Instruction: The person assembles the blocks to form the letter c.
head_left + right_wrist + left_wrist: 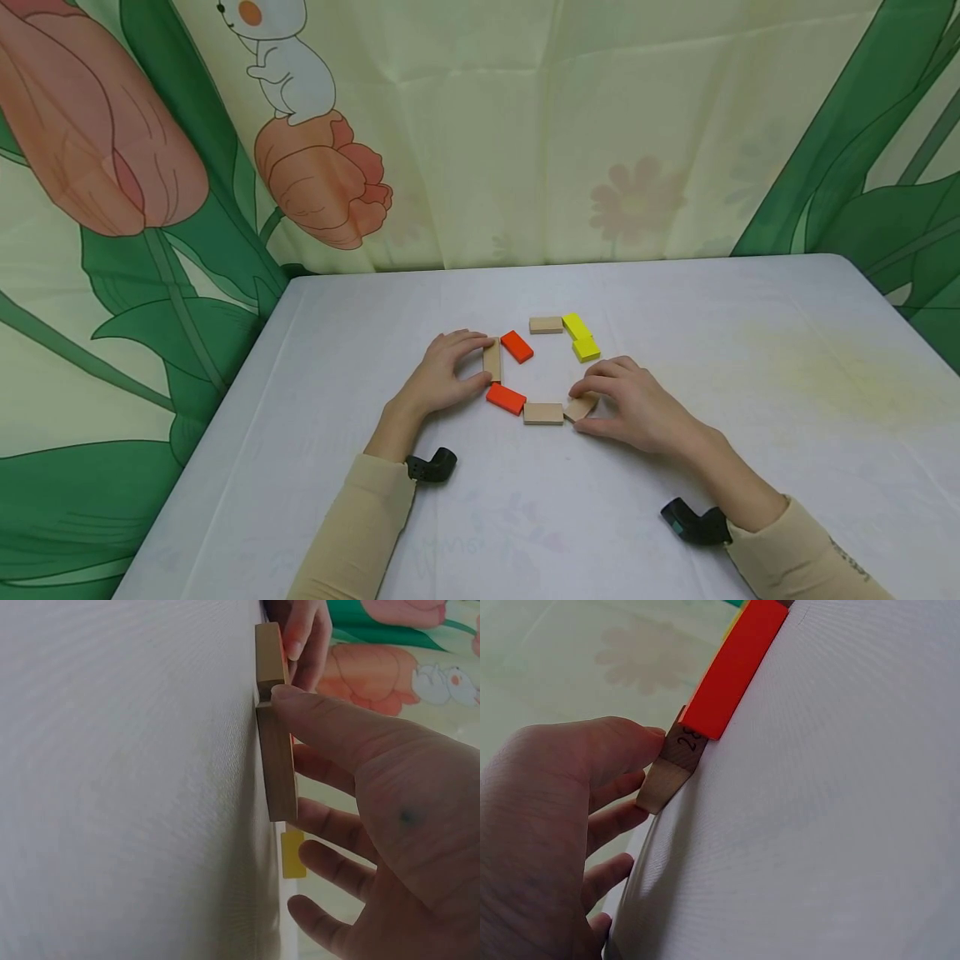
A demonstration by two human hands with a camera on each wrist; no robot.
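1. The blocks lie on the white surface (465, 533) in a broken ring near the centre of the head view.
2. The left hand (444, 371) pinches the upright-running wooden block (492, 360) at the ring's left, thumb and fingertips at its ends; that grip should stay light, lest the lower red block (506, 398) be nudged.
3. The right hand (637, 404) pinches the slanted wooden block (581, 407) at the ring's lower right between thumb and fingers.
4. Best to turn this piece slowly, keeping its corner against the level wooden block (543, 414) just left of it.
5. Judge its angle by the lower yellow block (586, 348) above, with a gap between; raised knuckles should spare that one.
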